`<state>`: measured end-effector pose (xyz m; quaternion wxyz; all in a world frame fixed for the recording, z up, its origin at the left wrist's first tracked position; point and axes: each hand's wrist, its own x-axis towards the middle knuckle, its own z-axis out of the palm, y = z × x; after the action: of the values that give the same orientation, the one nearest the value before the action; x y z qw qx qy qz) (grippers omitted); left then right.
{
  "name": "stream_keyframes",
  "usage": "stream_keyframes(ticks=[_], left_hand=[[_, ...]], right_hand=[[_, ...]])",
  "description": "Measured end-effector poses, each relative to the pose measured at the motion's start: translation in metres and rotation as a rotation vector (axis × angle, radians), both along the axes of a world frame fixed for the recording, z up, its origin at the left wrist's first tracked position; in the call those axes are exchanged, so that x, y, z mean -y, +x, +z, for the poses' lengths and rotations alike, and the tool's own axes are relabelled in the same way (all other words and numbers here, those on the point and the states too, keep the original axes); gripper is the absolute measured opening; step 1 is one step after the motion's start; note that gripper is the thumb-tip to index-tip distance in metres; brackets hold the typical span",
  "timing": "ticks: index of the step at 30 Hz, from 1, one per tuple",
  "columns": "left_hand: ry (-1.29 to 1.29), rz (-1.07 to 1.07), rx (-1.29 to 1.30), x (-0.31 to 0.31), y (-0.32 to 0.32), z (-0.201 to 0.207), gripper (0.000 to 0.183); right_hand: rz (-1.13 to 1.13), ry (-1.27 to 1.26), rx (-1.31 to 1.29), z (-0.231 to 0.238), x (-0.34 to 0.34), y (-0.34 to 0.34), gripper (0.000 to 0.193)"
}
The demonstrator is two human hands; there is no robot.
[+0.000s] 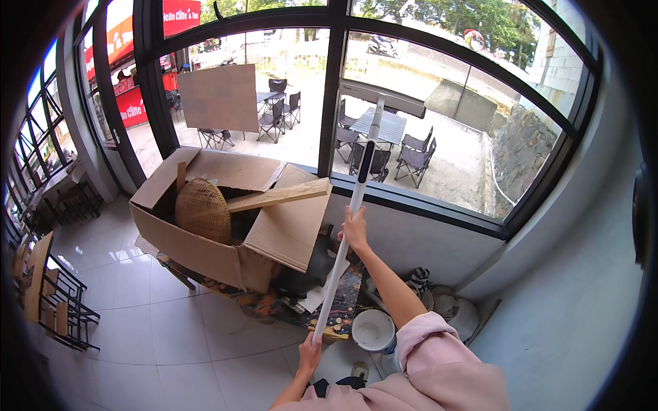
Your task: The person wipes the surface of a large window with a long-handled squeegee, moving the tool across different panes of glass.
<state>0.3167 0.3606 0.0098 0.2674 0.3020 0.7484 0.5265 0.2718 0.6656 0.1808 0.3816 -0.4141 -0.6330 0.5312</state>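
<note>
A long white-handled window squeegee (pixel 335 282) slants up from near my body to the big window. Its wide grey head (pixel 384 98) lies against the upper part of the right-hand window pane (pixel 445 179). Around the bottom end of the pole, my left hand (pixel 310 353) is closed. My right hand (pixel 354 229) grips the same pole farther up, below its dark grip section, with that arm stretched forward. Whether the head's blade or a pad touches the glass cannot be made out.
Left of the pole, an open cardboard box (pixel 199 245) holding a woven basket (pixel 202 209) and a wooden plank (pixel 281 195) rests on a dark patterned table (pixel 349 291). A white bucket (pixel 373 330) and bags stand below the window. Wooden stools (pixel 58 308) are far left.
</note>
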Motion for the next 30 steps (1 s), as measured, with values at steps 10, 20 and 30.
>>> stream_keyframes(ticks=[10, 20, 30], left_hand=[[-0.070, 0.031, -0.053, 0.029, 0.007, -0.031, 0.045], [0.016, -0.039, -0.026, 0.003, 0.005, -0.018, 0.039], [0.151, -0.070, -0.063, -0.040, 0.006, 0.011, 0.034]], right_hand=[[-0.021, -0.085, -0.005, -0.031, 0.022, 0.005, 0.039], [-0.076, 0.024, -0.080, -0.002, 0.014, 0.022, 0.038], [-0.144, 0.075, -0.069, 0.048, -0.016, 0.036, 0.040]])
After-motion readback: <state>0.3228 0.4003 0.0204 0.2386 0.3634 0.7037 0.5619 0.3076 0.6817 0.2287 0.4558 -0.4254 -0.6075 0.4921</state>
